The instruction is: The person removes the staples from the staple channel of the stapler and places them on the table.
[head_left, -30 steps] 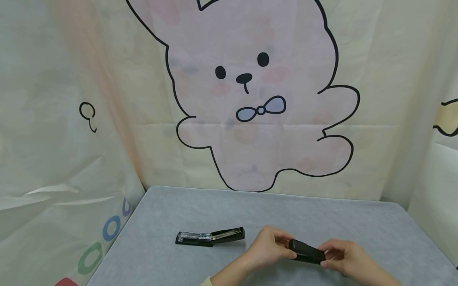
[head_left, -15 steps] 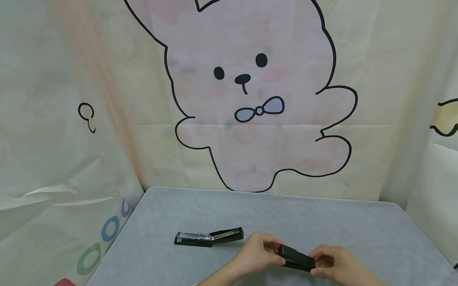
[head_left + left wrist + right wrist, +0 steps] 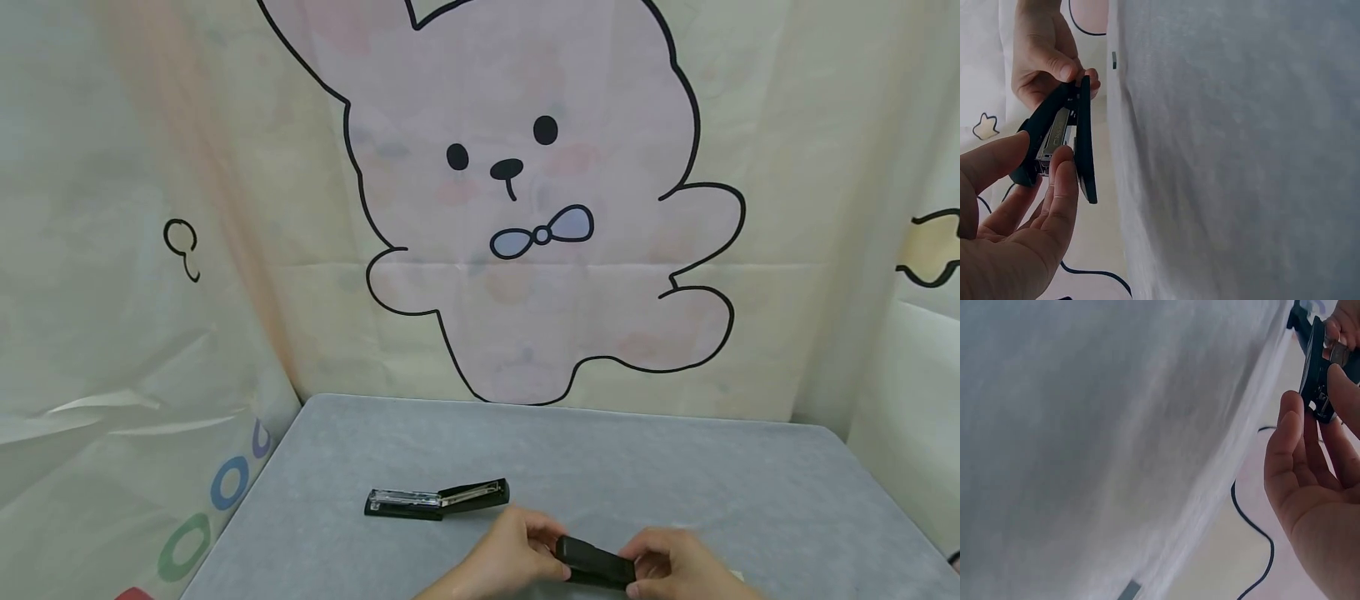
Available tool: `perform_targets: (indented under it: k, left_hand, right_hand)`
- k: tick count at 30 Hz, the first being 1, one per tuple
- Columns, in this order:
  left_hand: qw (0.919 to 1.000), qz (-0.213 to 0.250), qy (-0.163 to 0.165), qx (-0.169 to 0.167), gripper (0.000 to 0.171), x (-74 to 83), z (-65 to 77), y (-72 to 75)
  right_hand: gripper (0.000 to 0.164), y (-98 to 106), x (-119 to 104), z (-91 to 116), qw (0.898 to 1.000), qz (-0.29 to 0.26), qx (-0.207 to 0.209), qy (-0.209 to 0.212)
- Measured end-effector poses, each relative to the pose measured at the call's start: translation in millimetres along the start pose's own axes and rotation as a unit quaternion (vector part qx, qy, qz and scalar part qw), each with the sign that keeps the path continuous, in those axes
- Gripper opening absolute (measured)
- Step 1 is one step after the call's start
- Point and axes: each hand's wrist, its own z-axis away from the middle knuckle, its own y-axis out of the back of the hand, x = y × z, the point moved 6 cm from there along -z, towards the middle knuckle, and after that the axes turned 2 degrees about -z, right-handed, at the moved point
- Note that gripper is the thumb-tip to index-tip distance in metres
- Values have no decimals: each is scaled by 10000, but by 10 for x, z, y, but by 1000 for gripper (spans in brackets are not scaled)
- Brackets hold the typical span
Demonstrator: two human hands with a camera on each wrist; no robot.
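Between both hands is a black stapler point(image 3: 596, 562), raised off the table near its front edge. Its base stands apart from the upper arm, and the metal magazine point(image 3: 1056, 132) shows in the gap. My left hand point(image 3: 517, 552) pinches the front end of the upper part with thumb and fingers. At the hinge end, my right hand point(image 3: 675, 568) grips it between thumb and fingers. A second black stapler point(image 3: 405, 503) lies on the table to the left, its top folded far back and its metal channel exposed.
A pale grey cloth covers the table point(image 3: 675, 467). Behind it hangs a cream curtain point(image 3: 780, 333) with a cartoon animal, and more curtain closes off the sides. A small grey piece point(image 3: 1114, 60) lies near the cloth's edge, too small to identify.
Both hands have moved left and toward the table's front edge, carrying the stapler with them. The second stapler stays where it lies; the head view has shifted slightly.
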Motion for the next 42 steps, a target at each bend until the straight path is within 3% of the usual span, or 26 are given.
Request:
perform_targets:
  k: [9,13,22,28,38,42]
  left_hand:
    - [9963,-561,-98,-644,30,-282,2,132]
    - [9966,-371,-34,-736,32,-250,72,166]
    - [9991,-255,83,-336,32,-190,210,231]
    - [9987,-364,298,-206,34,-226,202,278]
    - [9981,-589,180,-101,35,-216,202,289]
    - [9957,-909,107,-135,36,-229,216,354]
  right_hand:
    - [24,-165,31,-112,10000,51,-57,-42]
    - [22,-228,49,-162,9993,-175,-148,-298]
    - [16,-344,100,-277,9966,-131,118,-806]
    - [19,-380,77,-332,9965,112,120,-824]
    - [17,-397,75,-361,9946,114,11,-1034]
    - [22,-331,360,-358,9933,52,-11,-1152]
